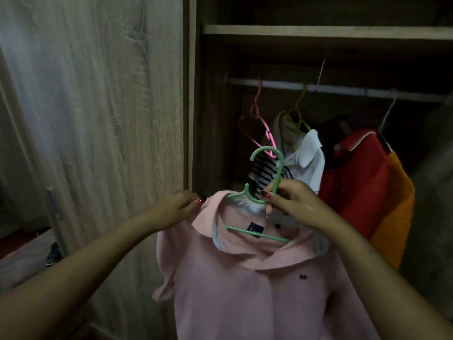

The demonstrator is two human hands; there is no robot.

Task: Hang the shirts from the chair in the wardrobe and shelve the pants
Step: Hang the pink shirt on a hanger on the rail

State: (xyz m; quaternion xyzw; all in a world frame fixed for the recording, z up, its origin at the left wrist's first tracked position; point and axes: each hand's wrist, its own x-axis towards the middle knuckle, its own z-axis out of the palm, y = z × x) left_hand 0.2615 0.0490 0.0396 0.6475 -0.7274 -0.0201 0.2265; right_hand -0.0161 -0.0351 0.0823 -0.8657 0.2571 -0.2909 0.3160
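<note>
We square the pink polo shirt (245, 290), left hand (176, 209) pinching its shoulder, right hand (294, 204) gripping its green plastic hanger (257, 233); next, it should hook over the white wardrobe rail (343, 89).

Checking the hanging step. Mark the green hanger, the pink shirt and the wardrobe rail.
green hanger (279, 171), head view, on the stem below its hook.
pink shirt (245, 290), head view, on the chest fabric.
wardrobe rail (343, 90), head view, on the bare white bar.

dim, soft, grainy — wide-angle bending at the edges.
</note>
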